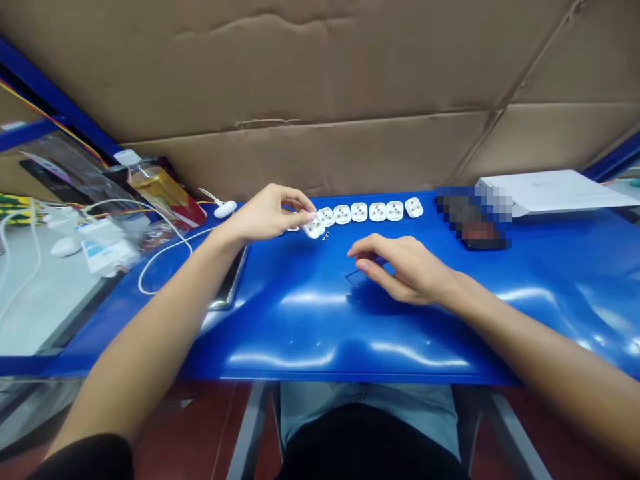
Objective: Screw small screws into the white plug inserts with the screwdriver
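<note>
Between its thumb and fingers, my left hand (275,213) grips a small white rounded-square plastic piece (314,227), tilted, with metal-looking bits inside. Tiny dark metallic parts (326,235) show at its lower right edge. Behind it runs a row of several similar white pieces (359,212) along the back of the blue table. My right hand (400,267) is over the table to the right, its thumb and index finger bent close together. A thin dark bent line (353,275) appears below these fingertips; whether it is a held tool is unclear.
A cardboard wall (325,80) stands behind the blue table (320,333). At right are a blurred-out dark object (475,230) and a white flat box (555,190). A bottle (150,183), white cables (143,270) and a phone-like slab (233,287) are on the left.
</note>
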`<state>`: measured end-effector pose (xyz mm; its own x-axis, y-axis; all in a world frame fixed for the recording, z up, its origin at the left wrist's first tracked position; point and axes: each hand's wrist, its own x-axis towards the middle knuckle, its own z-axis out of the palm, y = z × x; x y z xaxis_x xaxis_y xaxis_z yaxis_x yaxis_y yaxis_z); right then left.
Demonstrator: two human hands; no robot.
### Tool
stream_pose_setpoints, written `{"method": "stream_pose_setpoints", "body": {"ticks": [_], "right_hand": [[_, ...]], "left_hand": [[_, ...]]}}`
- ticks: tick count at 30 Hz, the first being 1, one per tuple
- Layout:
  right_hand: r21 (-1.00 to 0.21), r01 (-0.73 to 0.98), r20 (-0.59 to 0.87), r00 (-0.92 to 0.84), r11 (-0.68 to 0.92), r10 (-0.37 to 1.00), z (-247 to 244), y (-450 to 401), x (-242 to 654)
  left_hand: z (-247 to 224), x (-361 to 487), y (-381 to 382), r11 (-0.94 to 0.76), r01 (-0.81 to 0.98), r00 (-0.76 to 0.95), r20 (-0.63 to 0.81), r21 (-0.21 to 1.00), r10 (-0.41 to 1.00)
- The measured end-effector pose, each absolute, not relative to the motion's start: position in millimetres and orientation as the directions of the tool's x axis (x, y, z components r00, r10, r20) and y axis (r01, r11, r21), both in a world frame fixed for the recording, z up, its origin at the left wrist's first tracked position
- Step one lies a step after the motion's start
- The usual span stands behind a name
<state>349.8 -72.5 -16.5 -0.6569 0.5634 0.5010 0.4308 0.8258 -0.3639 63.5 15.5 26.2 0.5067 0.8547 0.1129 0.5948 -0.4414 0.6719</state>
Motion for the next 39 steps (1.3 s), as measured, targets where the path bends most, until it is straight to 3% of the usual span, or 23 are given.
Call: {"method": "stream_pose_setpoints", "body": {"ticks": [7,11,16,22,39], "right_hand": [[-0.148,0.579,0.399,-0.707,0.802,0.584,-14.2,-64.9,354.5],[-0.083,0.598,0.452,-0.69,0.797,0.565,-14.3,-61.9,359.2],[-0.088,0.602,0.531,-0.646,0.794,0.549,-13.1,-65.1,359.5],[-0.084,0.549,0.571,-0.658,0.832,0.491,-12.3,-70.7,354.6],[-0.113,0.517,0.501,-0.708,0.848,0.499,-14.2,-69.5,351.5]], "left_hand": [[0.5,81.9,-24.7,-0.349,0.568,0.608,-0.094,0.746,0.788],[-6.7,79.8,-24.3,-0.283,0.556,0.599,-0.141,0.781,0.788],[-3.6,68.3,-20.5,-0.302,0.52,0.615,-0.105,0.799,0.782],[-8.1,62.2,-17.3,-0.382,0.47,0.744,-0.124,0.796,0.657],[-22.0,72.0,-21.7,-0.438,0.42,0.703,0.02,0.795,0.711]]}}
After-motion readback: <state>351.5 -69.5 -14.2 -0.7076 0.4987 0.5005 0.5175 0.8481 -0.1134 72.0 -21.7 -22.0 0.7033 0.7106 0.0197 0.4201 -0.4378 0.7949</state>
